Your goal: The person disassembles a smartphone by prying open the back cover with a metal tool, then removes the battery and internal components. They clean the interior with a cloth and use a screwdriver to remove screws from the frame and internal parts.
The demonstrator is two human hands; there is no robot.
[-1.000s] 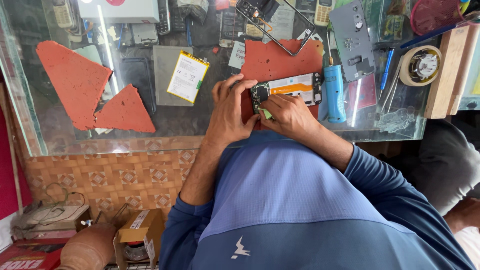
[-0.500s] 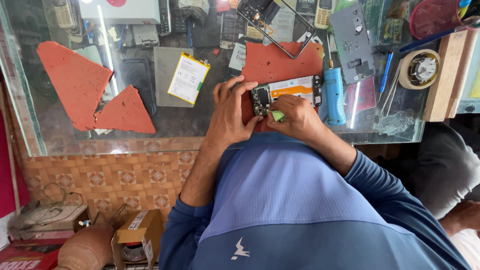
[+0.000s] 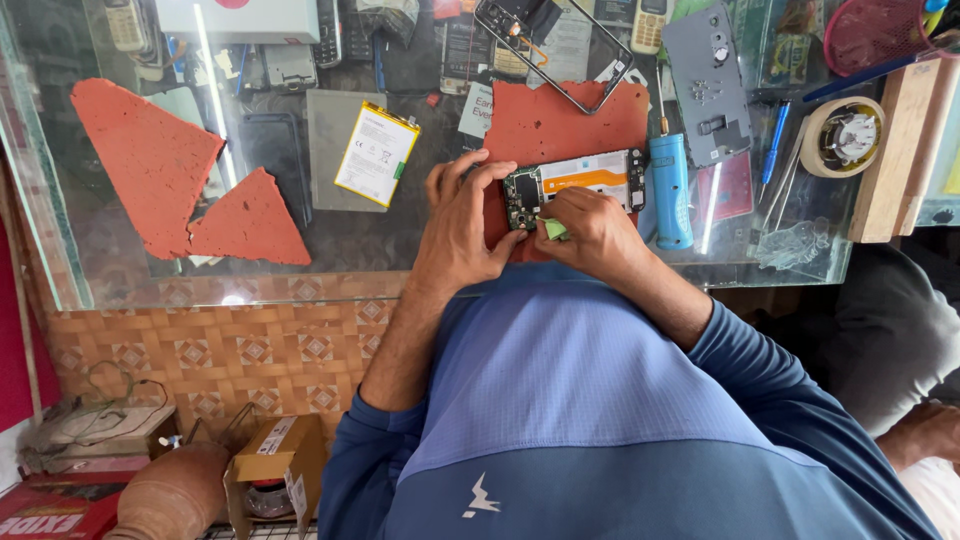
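An opened phone [image 3: 580, 180] with its circuit board showing lies on a red foam mat [image 3: 570, 125] on the glass counter. My left hand [image 3: 462, 215] grips the phone's left end and steadies it. My right hand [image 3: 592, 228] pinches a small green pick [image 3: 553, 229] against the phone's lower edge near the board. A blue cylindrical tool [image 3: 671, 190] stands right beside the phone.
A loose yellow-and-white battery [image 3: 376, 153] lies to the left. Two red foam pieces [image 3: 160, 165] sit farther left. A black phone frame [image 3: 553, 50], a grey back plate [image 3: 708, 85], a tape roll [image 3: 842, 137] and a wooden block [image 3: 890, 150] lie around. Another person's dark trouser leg [image 3: 900, 320] is at the right.
My right hand has slid slightly left along the phone's lower edge with the green pick. My left hand stays on the phone's end.
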